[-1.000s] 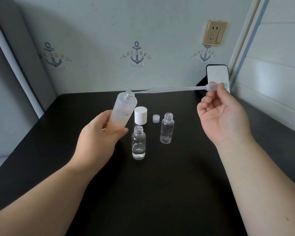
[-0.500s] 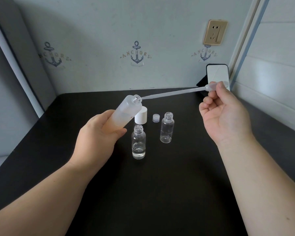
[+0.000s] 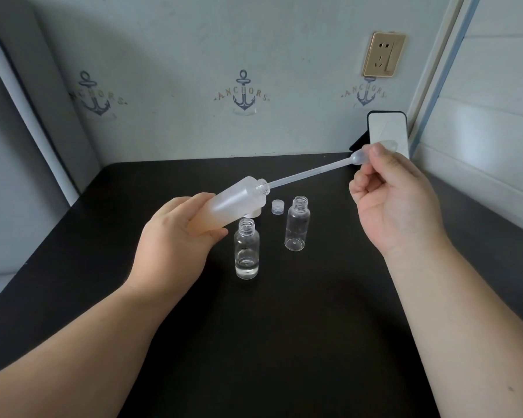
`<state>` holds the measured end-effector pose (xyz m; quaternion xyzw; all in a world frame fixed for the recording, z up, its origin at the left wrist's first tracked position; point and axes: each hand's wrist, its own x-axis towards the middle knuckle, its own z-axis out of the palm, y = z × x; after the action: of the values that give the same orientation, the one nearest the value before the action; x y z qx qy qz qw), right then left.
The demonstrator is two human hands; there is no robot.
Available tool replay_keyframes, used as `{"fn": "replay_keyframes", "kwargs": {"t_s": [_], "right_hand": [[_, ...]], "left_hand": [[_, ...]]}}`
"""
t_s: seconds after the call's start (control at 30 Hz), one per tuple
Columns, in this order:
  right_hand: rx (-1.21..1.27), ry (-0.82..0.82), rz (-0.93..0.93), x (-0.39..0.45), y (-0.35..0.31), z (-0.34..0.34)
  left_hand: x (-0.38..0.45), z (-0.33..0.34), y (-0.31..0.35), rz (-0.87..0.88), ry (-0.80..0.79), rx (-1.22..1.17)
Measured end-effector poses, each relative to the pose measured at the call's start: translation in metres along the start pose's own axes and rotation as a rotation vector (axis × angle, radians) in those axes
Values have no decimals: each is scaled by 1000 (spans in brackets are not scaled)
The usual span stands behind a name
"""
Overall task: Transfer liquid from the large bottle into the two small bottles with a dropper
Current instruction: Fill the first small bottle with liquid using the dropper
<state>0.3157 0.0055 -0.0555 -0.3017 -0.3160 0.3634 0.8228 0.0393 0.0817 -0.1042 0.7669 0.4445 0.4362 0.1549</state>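
Left hand [image 3: 175, 245] grips large bottle [image 3: 233, 206], tilted low. Right hand [image 3: 393, 200] pinches dropper [image 3: 311, 175] bulb, tip inside neck. Risk: further tilt spills onto table [image 3: 284, 342]; early squeeze draws nothing.

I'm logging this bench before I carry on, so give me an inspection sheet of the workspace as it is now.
Surface: black table, bare patches dry.
Job's things: large bottle tilted, dropper tip in its neck; near small bottle upright, a little liquid inside; far small bottle upright, looks empty.
Clutter: white cap and small clear cap loose behind the bottles; phone leaning on the wall.
Grippers: left hand grips the large bottle; right hand fingers pinch the dropper bulb.
Cables: nothing seen.
Surroundings: wall socket, anchor decals.
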Motion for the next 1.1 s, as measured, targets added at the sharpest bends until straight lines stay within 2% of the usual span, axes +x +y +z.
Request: {"fn": "replay_keyframes", "kwargs": {"t_s": [0.23, 0.47, 0.83, 1.1], "right_hand": [[-189, -163, -30, -7, 8, 7], [-278, -201, 9, -11, 14, 10], [-181, -187, 78, -8, 12, 6], [-57, -96, 100, -6, 6, 5]], "left_hand": [[1, 2, -3, -1, -1, 30], [1, 3, -4, -5, 2, 30], [1, 3, -5, -14, 13, 36], [1, 2, -4, -29, 9, 41]]}}
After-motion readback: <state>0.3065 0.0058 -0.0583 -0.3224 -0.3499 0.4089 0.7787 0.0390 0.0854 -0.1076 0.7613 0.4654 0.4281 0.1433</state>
